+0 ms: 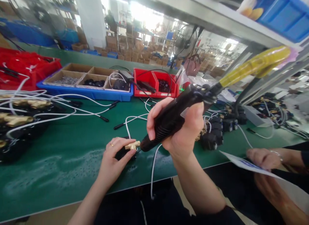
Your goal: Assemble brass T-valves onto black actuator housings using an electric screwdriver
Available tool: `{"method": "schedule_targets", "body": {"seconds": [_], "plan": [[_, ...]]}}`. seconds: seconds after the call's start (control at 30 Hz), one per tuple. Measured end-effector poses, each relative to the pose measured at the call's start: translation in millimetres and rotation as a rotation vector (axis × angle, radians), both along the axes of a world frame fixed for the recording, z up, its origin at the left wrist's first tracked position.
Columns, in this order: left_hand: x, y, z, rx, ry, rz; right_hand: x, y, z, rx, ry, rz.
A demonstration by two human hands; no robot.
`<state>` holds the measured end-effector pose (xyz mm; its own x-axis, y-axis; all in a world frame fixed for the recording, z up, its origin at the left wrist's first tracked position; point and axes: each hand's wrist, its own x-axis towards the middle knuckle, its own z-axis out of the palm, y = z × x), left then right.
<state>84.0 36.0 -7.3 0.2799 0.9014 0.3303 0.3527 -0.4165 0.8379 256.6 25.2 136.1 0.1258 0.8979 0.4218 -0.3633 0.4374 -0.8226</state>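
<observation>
My right hand (180,130) is wrapped round a black electric screwdriver (173,117), which hangs from a yellow-sleeved cable (256,65). Its tip points down and left at a small black part with a brass fitting (132,145) on the green mat (67,160). My left hand (114,159) presses on that part, fingers curled over its black body. A white wire (153,168) runs from the part toward the front edge of the table.
A blue tray (87,91) with cardboard compartments and a red bin (154,84) stand behind. Finished parts with brass fittings and white wires (21,113) pile at the left. More black parts (217,130) lie at the right, where another person's hand (264,159) holds a paper.
</observation>
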Motion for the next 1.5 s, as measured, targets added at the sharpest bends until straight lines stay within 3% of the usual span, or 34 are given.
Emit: {"method": "schedule_targets", "body": {"seconds": [0.4,0.7,1.27,1.5], "plan": [[-1,2,-10.4,0.072,-0.093,-0.034,-5,-4,9.1,-0.11,-0.11,0.093],[-2,0,-16.0,0.108,-0.121,-0.028,-6,0,-2.2,-0.079,-0.084,0.13],[0,2,-12.8,0.112,-0.129,-0.022,-6,-5,-1.5,-0.069,-0.085,0.093],[0,2,-6.1,0.121,-0.135,-0.019,-8,-9,-0.7,-0.066,-0.093,0.178]]}}
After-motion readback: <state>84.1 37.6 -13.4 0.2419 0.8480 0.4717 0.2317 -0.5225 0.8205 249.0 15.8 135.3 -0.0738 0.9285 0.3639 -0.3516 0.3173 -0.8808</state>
